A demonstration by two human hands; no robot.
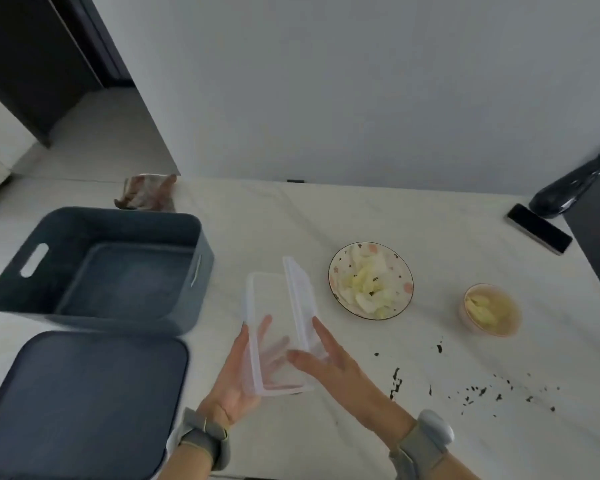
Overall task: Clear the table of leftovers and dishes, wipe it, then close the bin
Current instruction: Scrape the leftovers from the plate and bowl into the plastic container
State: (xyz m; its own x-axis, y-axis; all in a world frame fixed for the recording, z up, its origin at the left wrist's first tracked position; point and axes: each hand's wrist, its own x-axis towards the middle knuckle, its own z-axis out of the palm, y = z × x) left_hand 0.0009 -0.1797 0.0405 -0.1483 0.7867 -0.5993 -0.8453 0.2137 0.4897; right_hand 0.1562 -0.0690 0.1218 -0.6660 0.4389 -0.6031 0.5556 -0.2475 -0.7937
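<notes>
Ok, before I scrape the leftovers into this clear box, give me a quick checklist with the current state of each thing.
1. Clear container held securely: ok, left hand under it, right hand on its side.
2. Container lid out of the way: not ok, it stands up along the right edge.
3. Container clean inside: cannot tell; it looks empty.
4. Plate of leftovers within reach: ok, just right of the container.
5. Small bowl upright: ok, food still in it.
6. Bin open for dishes: ok, its lid lies in front of it.

Grey bin (118, 306), floral plate (336, 271), clear box (274, 306)
</notes>
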